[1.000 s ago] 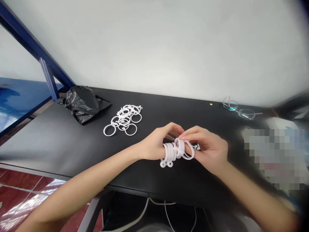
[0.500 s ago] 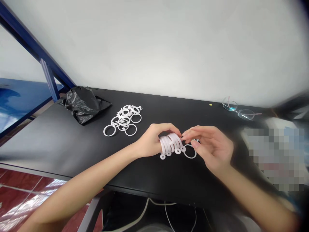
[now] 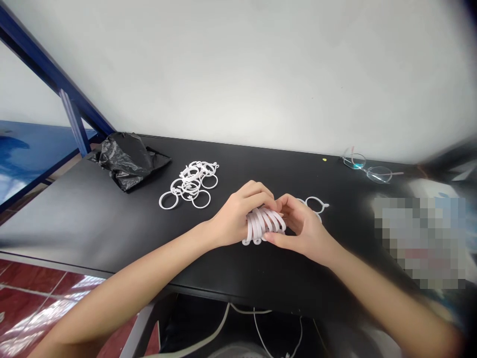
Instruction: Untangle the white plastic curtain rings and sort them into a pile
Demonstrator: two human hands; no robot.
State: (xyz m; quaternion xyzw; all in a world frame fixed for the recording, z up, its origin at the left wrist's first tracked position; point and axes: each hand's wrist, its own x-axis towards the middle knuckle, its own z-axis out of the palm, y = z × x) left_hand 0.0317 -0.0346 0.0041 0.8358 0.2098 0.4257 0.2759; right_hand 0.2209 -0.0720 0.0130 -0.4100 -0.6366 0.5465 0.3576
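Observation:
My left hand (image 3: pixel 238 214) is closed round a stack of white plastic rings (image 3: pixel 263 224), held side by side just above the black table (image 3: pixel 112 219). My right hand (image 3: pixel 301 228) is curled against the right end of that stack, thumb under it and fingers over it. Just behind my right hand, a loose white ring (image 3: pixel 316 204) with a small tab lies flat on the table. A pile of more white rings (image 3: pixel 192 185) lies to the left of my hands, apart from them.
A crumpled black plastic bag (image 3: pixel 124 159) sits at the table's far left. Eyeglasses (image 3: pixel 368 169) lie at the back right near the white wall. A blurred patch covers the right side. Blue metal framing (image 3: pixel 70 114) stands at left. Cables hang under the table's front edge.
My right hand has closed in from open fingers onto the end of the ring stack. The single ring it was at half a second ago now lies out of its grasp.

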